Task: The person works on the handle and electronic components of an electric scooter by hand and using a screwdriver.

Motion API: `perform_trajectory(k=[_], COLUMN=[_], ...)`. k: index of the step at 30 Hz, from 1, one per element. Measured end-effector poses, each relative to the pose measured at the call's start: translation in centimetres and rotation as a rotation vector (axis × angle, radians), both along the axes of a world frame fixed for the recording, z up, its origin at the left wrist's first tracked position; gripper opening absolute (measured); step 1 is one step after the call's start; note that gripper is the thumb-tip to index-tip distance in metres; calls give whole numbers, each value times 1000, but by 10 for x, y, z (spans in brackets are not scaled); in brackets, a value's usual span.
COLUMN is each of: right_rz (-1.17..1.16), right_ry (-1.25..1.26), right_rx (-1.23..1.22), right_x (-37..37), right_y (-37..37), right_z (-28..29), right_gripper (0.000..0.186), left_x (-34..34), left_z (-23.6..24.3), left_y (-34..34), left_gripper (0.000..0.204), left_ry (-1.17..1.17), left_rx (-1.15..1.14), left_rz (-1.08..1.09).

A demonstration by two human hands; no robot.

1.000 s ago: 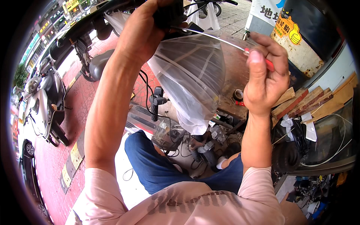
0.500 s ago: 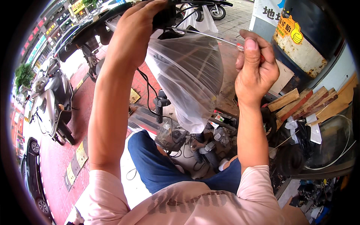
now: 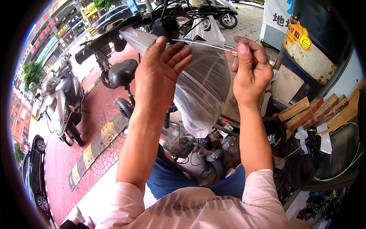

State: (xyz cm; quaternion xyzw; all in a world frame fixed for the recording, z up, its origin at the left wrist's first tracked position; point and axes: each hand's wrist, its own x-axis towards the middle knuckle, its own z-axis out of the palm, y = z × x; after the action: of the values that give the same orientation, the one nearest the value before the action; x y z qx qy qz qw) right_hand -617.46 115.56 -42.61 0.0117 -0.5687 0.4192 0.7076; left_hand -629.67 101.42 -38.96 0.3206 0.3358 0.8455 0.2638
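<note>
My right hand [image 3: 249, 72] is closed around the red handle of a long thin screwdriver [image 3: 202, 44], whose metal shaft points left toward the black handlebar [image 3: 114, 32] of a two-wheeler in front of me. My left hand [image 3: 158, 76] is raised with its fingers spread and holds nothing, just below the handlebar's black centre unit [image 3: 166, 26]. A clear plastic bag [image 3: 206, 87] hangs from the handlebar behind and between both hands.
A black saddle [image 3: 122, 72] sits at left, with parked scooters [image 3: 61, 103] on the red brick pavement. Wooden planks [image 3: 312, 110], cables and a dark tyre [image 3: 305, 168] crowd the right side. Exposed wiring and parts [image 3: 190, 141] lie below the bag.
My left hand has let go of the handlebar's centre unit and come down with its fingers spread. My right hand has stayed closed on the screwdriver, the shaft now aimed at the handlebar.
</note>
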Motion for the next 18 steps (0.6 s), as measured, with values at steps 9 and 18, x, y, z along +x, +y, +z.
perform_trajectory(k=[9, 18], right_rz=[-20, -102], right_ry=[-38, -121], right_rx=[39, 186], right_x=[-5, 2], right_y=[6, 7], right_z=[-5, 4], right_gripper=[16, 14], left_x=[-15, -25], left_z=[4, 21], left_y=[5, 13], left_gripper=[59, 48], left_ry=[24, -59], left_rx=[-108, -174], left_rz=[6, -62])
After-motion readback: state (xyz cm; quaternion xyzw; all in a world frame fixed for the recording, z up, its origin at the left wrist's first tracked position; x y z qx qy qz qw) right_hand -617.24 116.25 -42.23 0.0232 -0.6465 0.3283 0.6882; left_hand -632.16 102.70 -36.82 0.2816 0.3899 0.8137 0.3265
